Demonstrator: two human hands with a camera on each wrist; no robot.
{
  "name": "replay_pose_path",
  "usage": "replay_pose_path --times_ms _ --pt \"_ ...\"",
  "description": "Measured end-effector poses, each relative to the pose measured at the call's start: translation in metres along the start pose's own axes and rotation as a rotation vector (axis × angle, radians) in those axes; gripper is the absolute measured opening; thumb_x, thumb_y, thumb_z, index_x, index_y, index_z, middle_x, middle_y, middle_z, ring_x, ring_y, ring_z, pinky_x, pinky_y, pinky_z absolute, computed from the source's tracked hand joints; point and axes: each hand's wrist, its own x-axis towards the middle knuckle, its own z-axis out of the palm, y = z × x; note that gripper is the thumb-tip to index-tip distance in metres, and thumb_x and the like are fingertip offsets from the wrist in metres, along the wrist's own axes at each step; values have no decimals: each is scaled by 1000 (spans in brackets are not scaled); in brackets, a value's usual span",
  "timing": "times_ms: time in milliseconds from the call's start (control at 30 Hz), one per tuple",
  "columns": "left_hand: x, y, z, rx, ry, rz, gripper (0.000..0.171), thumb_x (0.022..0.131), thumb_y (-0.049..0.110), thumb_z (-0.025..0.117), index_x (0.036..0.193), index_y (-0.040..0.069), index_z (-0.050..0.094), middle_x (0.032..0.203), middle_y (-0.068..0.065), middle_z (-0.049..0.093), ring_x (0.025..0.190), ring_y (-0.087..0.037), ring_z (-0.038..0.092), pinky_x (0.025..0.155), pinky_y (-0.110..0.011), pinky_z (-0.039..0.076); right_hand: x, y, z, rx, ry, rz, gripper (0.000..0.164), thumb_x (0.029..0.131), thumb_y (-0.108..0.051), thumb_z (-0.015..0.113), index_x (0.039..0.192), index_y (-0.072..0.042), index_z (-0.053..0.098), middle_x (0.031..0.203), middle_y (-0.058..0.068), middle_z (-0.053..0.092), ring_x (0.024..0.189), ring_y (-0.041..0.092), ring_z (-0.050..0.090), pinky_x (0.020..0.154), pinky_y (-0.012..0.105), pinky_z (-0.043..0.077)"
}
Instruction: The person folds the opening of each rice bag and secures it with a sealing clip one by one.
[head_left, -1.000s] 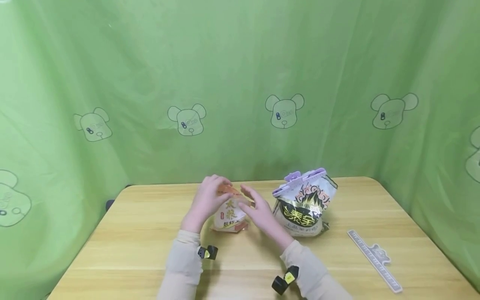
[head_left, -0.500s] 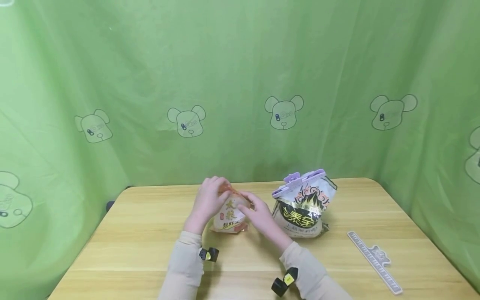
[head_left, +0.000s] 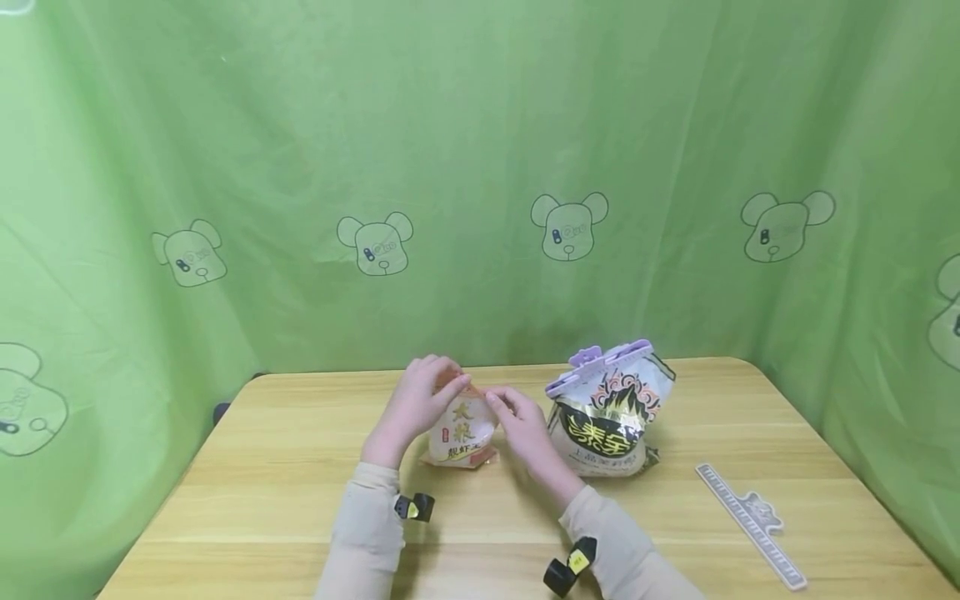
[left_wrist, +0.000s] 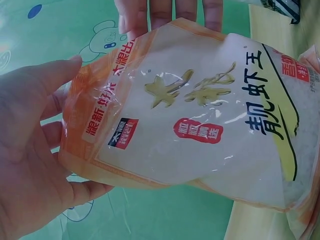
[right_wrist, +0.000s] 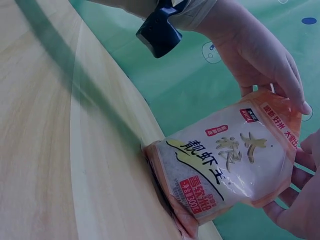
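Observation:
A small orange-and-white bag of rice (head_left: pixel 462 430) stands upright on the table, its base on the wood. My left hand (head_left: pixel 420 404) holds its top left corner, the thumb in front and the other fingers behind the plastic, as the left wrist view shows of the bag (left_wrist: pixel 175 110). At the top right edge my right hand (head_left: pixel 527 432) pinches the film between thumb and fingers; its fingertips are partly hidden behind the bag (right_wrist: pixel 225 155) in the right wrist view. The orange top band of the bag spans between both hands.
To the right stands a larger rice bag (head_left: pixel 607 429), its folded top held by a purple sealing clip (head_left: pixel 600 367). A pale grey sealing clip (head_left: pixel 750 523) lies flat on the wooden table (head_left: pixel 285 500) at the right. Green curtains (head_left: pixel 472 167) surround the table.
My right hand has closed in on the bag's top right edge, from spread fingers to a pinch. The left hand stays at the top left corner. Both clips stay put.

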Motion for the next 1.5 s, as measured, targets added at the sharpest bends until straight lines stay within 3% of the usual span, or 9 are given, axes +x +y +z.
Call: replay_pose_path --times_ms 200,433,700,967,1200,1500 --pt "0 1 -2 -24 -8 13 18 86 35 56 93 20 62 92 5 60 89 -12 49 79 -31 46 0 0 1 1 41 8 15 87 -23 57 93 -10 61 101 5 65 96 18 58 89 35 48" --pt "-2 -1 -7 -115 -67 14 13 85 26 59 96 19 61 93 5 60 90 -12 53 81 -32 48 -4 -7 0 -15 16 6 13 84 -14 60 95 -8 61 98 7 64 94 20 60 83 32 51" --pt "-3 -1 -12 -134 -116 -16 17 86 21 57 103 19 60 100 4 61 94 -12 56 83 -32 49 -1 -3 1 -33 -7 -22 17 80 -14 64 97 -11 62 98 4 65 93 17 60 84 29 51" --pt "-6 0 -16 -279 -190 -69 19 85 15 59 104 16 60 102 -4 65 88 -15 62 63 -23 54 -1 4 2 -91 -17 -15 19 78 -17 67 96 -14 63 93 1 65 89 14 59 81 27 51" --pt "-8 -2 -18 -233 -167 -35 14 81 14 64 95 16 64 96 2 68 91 -12 64 77 -24 52 -2 5 2 -122 -9 -19 16 77 -15 68 92 -13 64 91 1 66 87 14 60 81 28 51" --pt "-9 -2 -21 -247 -193 -28 10 80 14 66 87 20 62 91 4 68 85 -8 64 71 -20 53 -2 4 4 -111 -22 -29 15 77 -17 68 90 -14 65 90 1 66 85 13 59 79 27 50"
